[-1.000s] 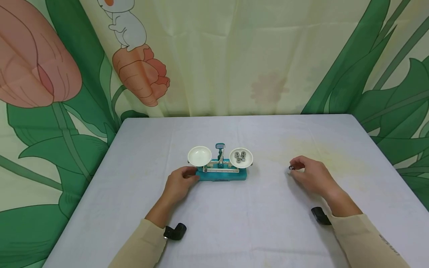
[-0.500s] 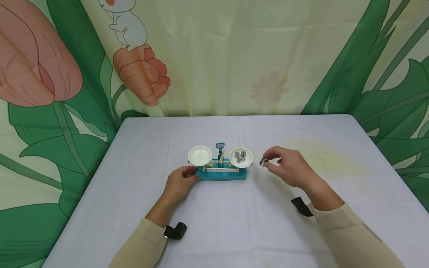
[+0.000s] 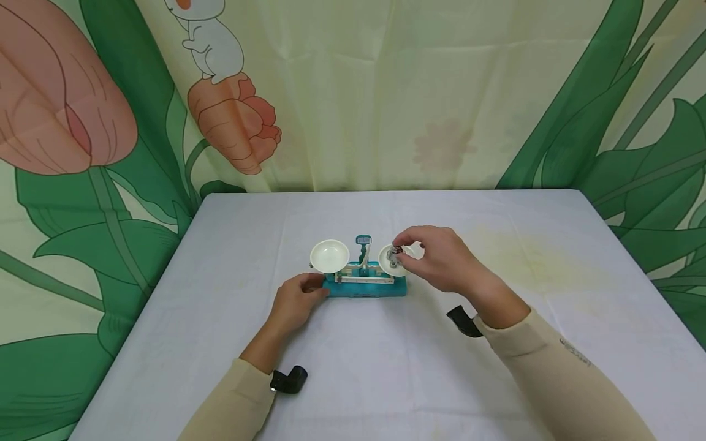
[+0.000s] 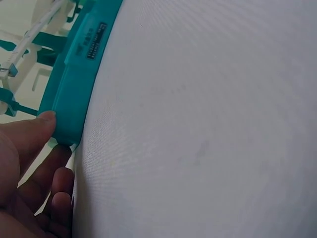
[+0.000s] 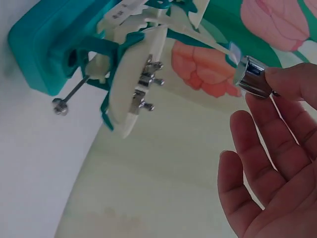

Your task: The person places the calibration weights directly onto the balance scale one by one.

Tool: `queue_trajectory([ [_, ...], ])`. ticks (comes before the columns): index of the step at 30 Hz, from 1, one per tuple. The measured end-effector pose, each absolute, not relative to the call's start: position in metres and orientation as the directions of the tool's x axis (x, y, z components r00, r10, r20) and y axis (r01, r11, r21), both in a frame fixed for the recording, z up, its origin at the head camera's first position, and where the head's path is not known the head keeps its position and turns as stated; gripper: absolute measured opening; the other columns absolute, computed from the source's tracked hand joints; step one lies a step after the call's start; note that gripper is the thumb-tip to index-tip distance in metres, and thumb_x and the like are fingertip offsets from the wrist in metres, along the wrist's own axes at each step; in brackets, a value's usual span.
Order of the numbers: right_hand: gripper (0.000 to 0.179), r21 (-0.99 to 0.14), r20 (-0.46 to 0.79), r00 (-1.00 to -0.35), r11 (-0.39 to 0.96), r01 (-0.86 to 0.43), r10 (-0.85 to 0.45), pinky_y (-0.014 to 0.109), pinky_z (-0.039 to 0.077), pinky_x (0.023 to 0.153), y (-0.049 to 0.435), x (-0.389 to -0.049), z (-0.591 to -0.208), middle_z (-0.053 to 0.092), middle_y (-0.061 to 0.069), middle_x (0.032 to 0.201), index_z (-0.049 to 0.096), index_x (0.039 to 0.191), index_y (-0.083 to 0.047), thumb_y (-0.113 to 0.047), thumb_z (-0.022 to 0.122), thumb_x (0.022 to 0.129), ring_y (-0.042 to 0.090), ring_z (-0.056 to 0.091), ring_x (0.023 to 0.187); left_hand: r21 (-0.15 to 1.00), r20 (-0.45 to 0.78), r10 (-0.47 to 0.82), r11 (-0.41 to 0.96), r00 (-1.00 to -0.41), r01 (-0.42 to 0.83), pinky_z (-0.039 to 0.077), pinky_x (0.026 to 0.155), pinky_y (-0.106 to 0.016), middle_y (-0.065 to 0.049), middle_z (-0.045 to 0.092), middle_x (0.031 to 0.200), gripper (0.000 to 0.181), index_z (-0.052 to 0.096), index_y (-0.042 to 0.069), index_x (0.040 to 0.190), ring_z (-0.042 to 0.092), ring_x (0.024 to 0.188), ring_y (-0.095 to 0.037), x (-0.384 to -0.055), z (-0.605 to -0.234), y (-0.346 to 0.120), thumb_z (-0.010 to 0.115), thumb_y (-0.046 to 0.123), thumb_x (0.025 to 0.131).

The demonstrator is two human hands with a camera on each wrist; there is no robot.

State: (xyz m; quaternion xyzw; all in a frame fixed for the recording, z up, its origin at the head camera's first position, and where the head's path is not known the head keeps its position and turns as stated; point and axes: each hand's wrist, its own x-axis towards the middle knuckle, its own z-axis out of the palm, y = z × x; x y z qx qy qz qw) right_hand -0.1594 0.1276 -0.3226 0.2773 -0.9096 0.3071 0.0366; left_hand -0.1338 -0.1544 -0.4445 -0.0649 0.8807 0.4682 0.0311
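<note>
A teal balance scale [image 3: 366,288] with two white pans stands on the table. My left hand [image 3: 294,302] grips the left end of its base, thumb on top and a finger at the side in the left wrist view. My right hand [image 3: 441,257] is over the right pan [image 3: 386,266], pinching a shiny metal weight [image 5: 251,76] by its knob between thumb and fingertips. Several small metal weights [image 5: 144,84] sit in that right pan, partly hidden by the hand in the head view. The left pan [image 3: 329,256] holds nothing.
A white cloth [image 3: 353,373] covers the table, whose far edge meets a printed curtain [image 3: 353,92] with plants and a rabbit. A black wrist camera [image 3: 289,380] sits on the left wrist, and another camera [image 3: 463,321] on the right.
My right hand has moved left from the right side of the table to above the right pan, carrying the weight. My left hand has stayed on the scale's base.
</note>
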Motion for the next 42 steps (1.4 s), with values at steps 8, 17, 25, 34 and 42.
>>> queue_trajectory([
  [8,0.017,-0.485,0.272,-0.772,0.611,-0.626,-0.575,0.044,0.05,0.089,0.086,-0.175,-0.304,0.072,0.002,0.106,0.073,0.107,-0.009,-0.014,0.07,0.091,0.025,0.061,0.107,0.822,-0.12,-0.087,0.55,-0.989,-0.148,0.051,0.095,-0.046,-0.007,0.071,0.116,0.035,0.068,0.006,0.124,0.064,0.108,-0.026,-0.134,-0.444,-0.154,0.074,0.017,0.091],
  [17,0.017,-0.399,0.246,-0.709,0.598,-0.695,-0.66,0.042,0.048,0.088,0.045,-0.191,-0.311,0.072,-0.002,0.104,0.073,0.107,-0.011,-0.018,0.067,0.093,0.024,0.06,0.105,0.824,-0.101,-0.05,0.555,-0.994,-0.111,0.05,0.096,-0.047,-0.007,0.071,0.116,0.034,0.069,0.005,0.123,0.064,0.108,-0.026,-0.135,-0.441,-0.155,0.073,0.018,0.092],
  [25,0.019,-0.321,0.155,-0.717,0.651,-0.687,-0.68,0.047,0.041,0.093,0.022,-0.196,-0.315,0.071,-0.004,0.106,0.073,0.11,-0.014,-0.02,0.062,0.095,0.023,0.057,0.108,0.827,-0.089,-0.05,0.554,-0.995,-0.101,0.051,0.095,-0.046,-0.007,0.071,0.116,0.034,0.069,0.006,0.123,0.065,0.107,-0.025,-0.134,-0.441,-0.158,0.073,0.018,0.092],
  [34,0.02,-0.25,0.086,-0.731,0.696,-0.673,-0.677,0.046,0.038,0.096,0.013,-0.196,-0.318,0.071,-0.003,0.108,0.072,0.112,-0.015,-0.022,0.061,0.097,0.022,0.055,0.111,0.83,-0.077,-0.044,0.551,-0.996,-0.088,0.051,0.095,-0.046,-0.006,0.071,0.115,0.032,0.069,0.006,0.122,0.066,0.106,-0.025,-0.132,-0.442,-0.157,0.072,0.018,0.092],
  [42,0.019,-0.225,0.077,-0.729,0.7,-0.677,-0.68,0.047,0.036,0.098,0.01,-0.197,-0.323,0.073,-0.004,0.11,0.072,0.111,-0.017,-0.022,0.062,0.097,0.021,0.055,0.112,0.832,-0.076,-0.047,0.548,-0.996,-0.089,0.051,0.095,-0.046,-0.006,0.071,0.115,0.032,0.069,0.006,0.122,0.066,0.105,-0.024,-0.133,-0.443,-0.159,0.072,0.018,0.092],
])
